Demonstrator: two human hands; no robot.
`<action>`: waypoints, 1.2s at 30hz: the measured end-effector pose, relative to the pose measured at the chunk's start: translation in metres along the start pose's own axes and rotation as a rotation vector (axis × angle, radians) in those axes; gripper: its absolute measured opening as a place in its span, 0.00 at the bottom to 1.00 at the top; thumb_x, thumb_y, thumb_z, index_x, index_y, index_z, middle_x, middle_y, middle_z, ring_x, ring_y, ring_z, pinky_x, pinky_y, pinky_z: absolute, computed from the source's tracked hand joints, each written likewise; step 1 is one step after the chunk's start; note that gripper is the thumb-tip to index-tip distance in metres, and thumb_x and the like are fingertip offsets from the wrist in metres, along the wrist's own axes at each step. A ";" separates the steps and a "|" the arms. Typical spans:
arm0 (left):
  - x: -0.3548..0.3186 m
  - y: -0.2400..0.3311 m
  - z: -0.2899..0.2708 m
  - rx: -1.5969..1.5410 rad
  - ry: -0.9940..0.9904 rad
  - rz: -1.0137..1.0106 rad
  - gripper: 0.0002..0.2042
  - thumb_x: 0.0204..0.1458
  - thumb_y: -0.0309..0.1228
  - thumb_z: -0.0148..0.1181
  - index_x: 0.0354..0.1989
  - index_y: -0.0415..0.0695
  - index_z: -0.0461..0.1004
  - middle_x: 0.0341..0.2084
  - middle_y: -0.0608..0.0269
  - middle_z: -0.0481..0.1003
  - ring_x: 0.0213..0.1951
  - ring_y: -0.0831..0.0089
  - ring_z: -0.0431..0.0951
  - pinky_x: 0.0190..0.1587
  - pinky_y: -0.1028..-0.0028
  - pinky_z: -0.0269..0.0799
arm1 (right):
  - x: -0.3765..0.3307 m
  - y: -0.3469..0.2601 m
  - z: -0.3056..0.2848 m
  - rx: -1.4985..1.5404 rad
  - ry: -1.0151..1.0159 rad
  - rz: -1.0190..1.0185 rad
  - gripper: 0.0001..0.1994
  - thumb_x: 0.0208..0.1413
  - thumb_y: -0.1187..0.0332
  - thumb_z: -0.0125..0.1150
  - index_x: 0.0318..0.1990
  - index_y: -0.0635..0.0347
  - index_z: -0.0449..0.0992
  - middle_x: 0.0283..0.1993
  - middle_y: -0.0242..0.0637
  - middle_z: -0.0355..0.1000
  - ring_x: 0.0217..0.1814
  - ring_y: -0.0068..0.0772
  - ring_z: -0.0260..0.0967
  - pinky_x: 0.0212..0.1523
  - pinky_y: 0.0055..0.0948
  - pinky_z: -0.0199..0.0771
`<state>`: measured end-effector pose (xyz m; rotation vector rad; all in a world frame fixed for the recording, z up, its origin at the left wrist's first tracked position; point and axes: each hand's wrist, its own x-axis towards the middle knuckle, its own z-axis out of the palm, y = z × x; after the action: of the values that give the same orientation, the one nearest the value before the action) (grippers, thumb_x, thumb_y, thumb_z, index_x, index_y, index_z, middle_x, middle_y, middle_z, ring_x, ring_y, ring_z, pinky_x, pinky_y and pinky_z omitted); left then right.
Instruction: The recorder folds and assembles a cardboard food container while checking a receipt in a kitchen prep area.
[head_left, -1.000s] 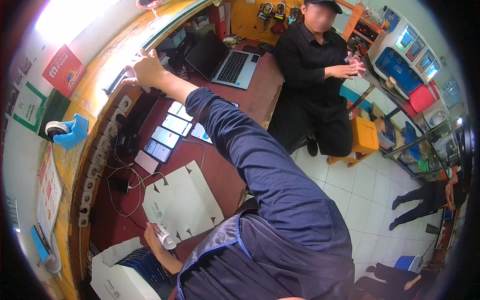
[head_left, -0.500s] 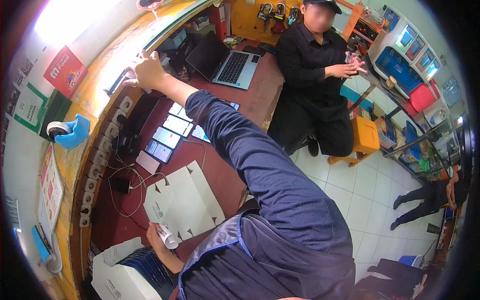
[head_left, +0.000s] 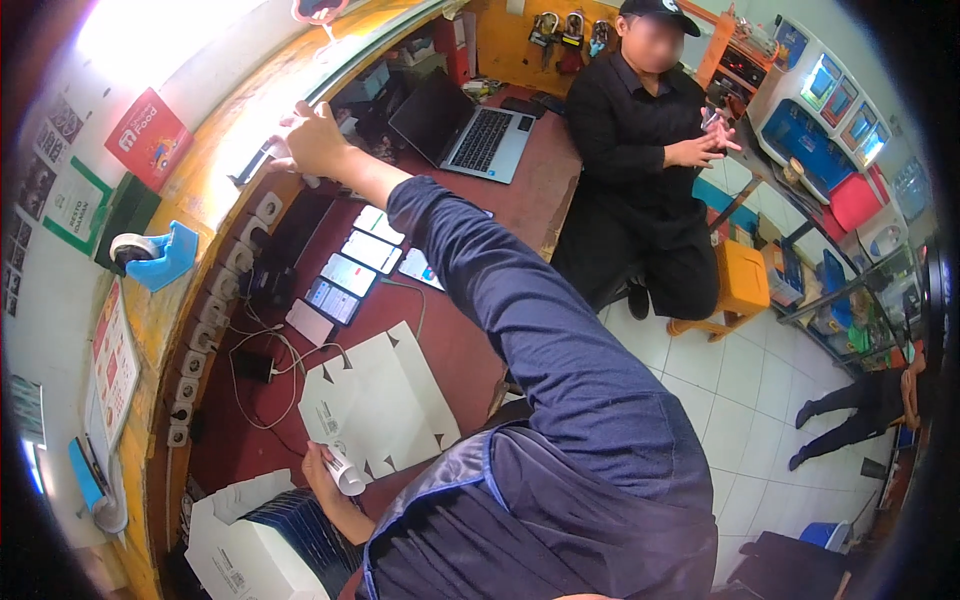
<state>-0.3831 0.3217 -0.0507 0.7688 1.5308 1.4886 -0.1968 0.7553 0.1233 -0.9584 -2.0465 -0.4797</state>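
My right hand point(head_left: 318, 142) reaches far forward to the wooden ledge, its bent fingers and thumb at the end of a thin dark object point(head_left: 248, 168); glare hides what kind it is. Low at the left, my left hand point(head_left: 322, 474) is closed on a white paper roll point(head_left: 346, 474). The roll lies against the near edge of a flat white die-cut cardboard sheet point(head_left: 385, 395) on the red desk point(head_left: 225, 440). I cannot tell whether roll and sheet are joined. Beside my left forearm is a stack of folded cardboard point(head_left: 285, 535), white and dark blue.
Several phones point(head_left: 348, 274) and tangled white cables point(head_left: 290, 350) lie beyond the sheet. Farther off stands an open laptop point(head_left: 470, 135). A blue tape dispenser point(head_left: 165, 258) sits on the ledge above a row of sockets point(head_left: 205, 310). A person in black point(head_left: 640, 160) sits at the right.
The whole view has shifted slightly, so things appear a little farther right. Both hands keep nearly the same places relative to the ledge and the sheet.
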 end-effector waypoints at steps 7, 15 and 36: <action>-0.005 -0.002 -0.015 0.063 0.041 0.037 0.21 0.58 0.46 0.49 0.17 0.46 0.63 0.14 0.70 0.62 0.18 0.81 0.61 0.21 0.79 0.53 | 0.010 0.003 -0.026 -0.076 -0.309 -0.069 0.30 0.42 0.34 0.51 0.48 0.41 0.73 0.49 0.31 0.70 0.57 0.39 0.57 0.48 0.57 0.58; -0.015 -0.010 -0.023 -0.132 0.027 -0.053 0.19 0.58 0.42 0.49 0.17 0.46 0.65 0.14 0.70 0.65 0.17 0.82 0.63 0.20 0.81 0.57 | 0.002 -0.009 -0.032 0.149 -0.217 -0.140 0.33 0.46 0.37 0.53 0.57 0.45 0.65 0.59 0.36 0.62 0.65 0.45 0.48 0.55 0.63 0.50; -0.053 -0.022 -0.014 -0.196 0.010 0.005 0.20 0.60 0.41 0.45 0.17 0.46 0.63 0.14 0.69 0.64 0.19 0.79 0.65 0.23 0.78 0.60 | 0.004 -0.029 -0.047 -0.072 -0.264 -0.098 0.34 0.43 0.41 0.58 0.55 0.50 0.65 0.59 0.38 0.61 0.63 0.46 0.47 0.55 0.58 0.52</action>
<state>-0.3686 0.2663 -0.0653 0.6515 1.3660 1.6206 -0.1967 0.7095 0.1553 -1.0115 -2.3361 -0.5037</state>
